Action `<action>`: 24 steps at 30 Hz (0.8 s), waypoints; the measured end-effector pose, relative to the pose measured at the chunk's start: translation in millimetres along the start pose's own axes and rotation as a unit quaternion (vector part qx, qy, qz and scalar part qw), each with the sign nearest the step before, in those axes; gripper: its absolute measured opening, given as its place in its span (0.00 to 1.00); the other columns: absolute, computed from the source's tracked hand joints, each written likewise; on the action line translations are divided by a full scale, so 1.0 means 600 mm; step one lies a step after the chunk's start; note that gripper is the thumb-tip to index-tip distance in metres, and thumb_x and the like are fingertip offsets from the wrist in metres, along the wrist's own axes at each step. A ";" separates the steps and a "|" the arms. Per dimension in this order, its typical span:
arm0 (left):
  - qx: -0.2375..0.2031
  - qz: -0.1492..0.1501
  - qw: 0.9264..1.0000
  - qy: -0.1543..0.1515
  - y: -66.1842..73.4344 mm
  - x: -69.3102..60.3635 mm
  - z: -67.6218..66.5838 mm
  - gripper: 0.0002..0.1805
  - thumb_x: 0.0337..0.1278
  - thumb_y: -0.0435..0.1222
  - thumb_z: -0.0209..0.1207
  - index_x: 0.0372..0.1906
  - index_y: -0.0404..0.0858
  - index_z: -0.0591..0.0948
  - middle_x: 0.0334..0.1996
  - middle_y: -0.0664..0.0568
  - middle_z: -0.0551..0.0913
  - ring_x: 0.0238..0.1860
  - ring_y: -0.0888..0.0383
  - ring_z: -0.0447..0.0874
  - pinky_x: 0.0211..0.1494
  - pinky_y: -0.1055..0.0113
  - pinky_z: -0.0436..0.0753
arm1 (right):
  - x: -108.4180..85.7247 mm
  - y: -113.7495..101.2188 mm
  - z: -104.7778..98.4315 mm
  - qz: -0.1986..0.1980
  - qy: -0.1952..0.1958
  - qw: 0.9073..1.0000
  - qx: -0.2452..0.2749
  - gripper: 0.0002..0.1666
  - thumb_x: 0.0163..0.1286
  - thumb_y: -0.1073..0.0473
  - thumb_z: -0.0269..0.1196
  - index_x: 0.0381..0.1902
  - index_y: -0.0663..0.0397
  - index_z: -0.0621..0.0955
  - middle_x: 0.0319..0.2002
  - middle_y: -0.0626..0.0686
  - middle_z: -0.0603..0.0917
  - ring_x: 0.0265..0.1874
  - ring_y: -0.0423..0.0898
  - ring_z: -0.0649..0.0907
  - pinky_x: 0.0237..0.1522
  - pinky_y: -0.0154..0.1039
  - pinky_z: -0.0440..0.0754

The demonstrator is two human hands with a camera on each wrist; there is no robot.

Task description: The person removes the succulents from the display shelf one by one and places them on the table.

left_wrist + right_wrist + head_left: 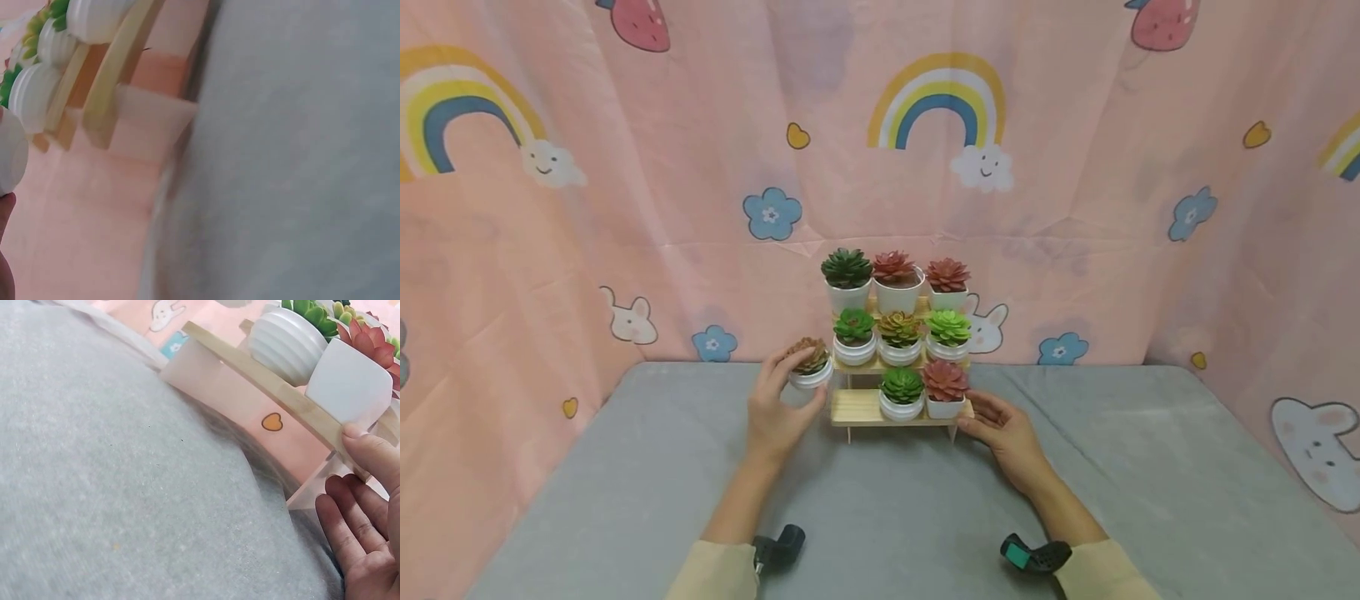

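Note:
My left hand (780, 417) grips a round white pot with a brownish succulent (809, 358), held in the air just left of the wooden tiered stand (854, 407). In the left wrist view part of that white pot (11, 152) shows above my thumb. My right hand (1009, 437) is at the stand's right end; in the right wrist view its thumb touches the edge of the lowest shelf (322, 428), beside a square white pot with a red succulent (350, 381), the other fingers below. The lowest shelf's left part is bare wood.
Several potted succulents stand on the upper and middle shelves, and a green one (902, 392) on the lowest. The grey table (880, 517) spreads in front of the stand. A pink patterned curtain (700, 167) hangs behind. Dark devices sit at both wrists.

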State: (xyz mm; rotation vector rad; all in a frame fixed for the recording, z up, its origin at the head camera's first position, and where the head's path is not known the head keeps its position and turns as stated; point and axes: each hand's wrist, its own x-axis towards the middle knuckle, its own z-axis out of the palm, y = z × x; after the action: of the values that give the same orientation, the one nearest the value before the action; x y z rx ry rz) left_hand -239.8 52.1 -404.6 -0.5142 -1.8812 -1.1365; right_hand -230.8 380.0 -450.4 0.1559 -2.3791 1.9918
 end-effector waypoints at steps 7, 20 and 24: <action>0.023 -0.037 0.999 0.000 -0.015 0.018 -0.012 0.28 0.43 0.24 0.73 0.56 0.35 0.83 0.53 0.37 0.81 0.56 0.45 0.81 0.61 0.68 0.84 | -0.001 -0.004 -0.002 0.002 0.000 1.000 -0.002 0.33 0.69 0.64 0.67 0.69 0.68 0.71 0.64 0.71 0.77 0.47 0.27 0.83 0.48 0.23 0.83; -0.061 -0.229 0.971 0.013 -0.069 0.004 0.000 0.27 0.52 0.24 0.71 0.59 0.36 0.81 0.64 0.41 0.78 0.68 0.44 0.75 0.57 0.44 0.85 | 0.000 -0.003 0.000 -0.003 -0.005 1.000 0.000 0.33 0.67 0.65 0.68 0.68 0.69 0.72 0.62 0.72 0.78 0.47 0.28 0.84 0.47 0.24 0.84; -0.094 -0.263 0.960 0.024 -0.083 -0.001 0.001 0.27 0.52 0.25 0.71 0.60 0.33 0.79 0.66 0.41 0.77 0.71 0.44 0.72 0.63 0.46 0.82 | -0.001 -0.004 0.001 -0.002 0.003 1.000 0.001 0.33 0.67 0.66 0.67 0.67 0.69 0.72 0.62 0.71 0.79 0.46 0.28 0.84 0.47 0.24 0.84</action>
State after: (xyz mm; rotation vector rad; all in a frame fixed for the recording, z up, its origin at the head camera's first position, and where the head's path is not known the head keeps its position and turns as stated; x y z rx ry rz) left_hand -274.8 27.7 -430.7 -0.0766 -1.9306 -1.6689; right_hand -230.0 379.2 -448.4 0.1543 -2.3707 1.9900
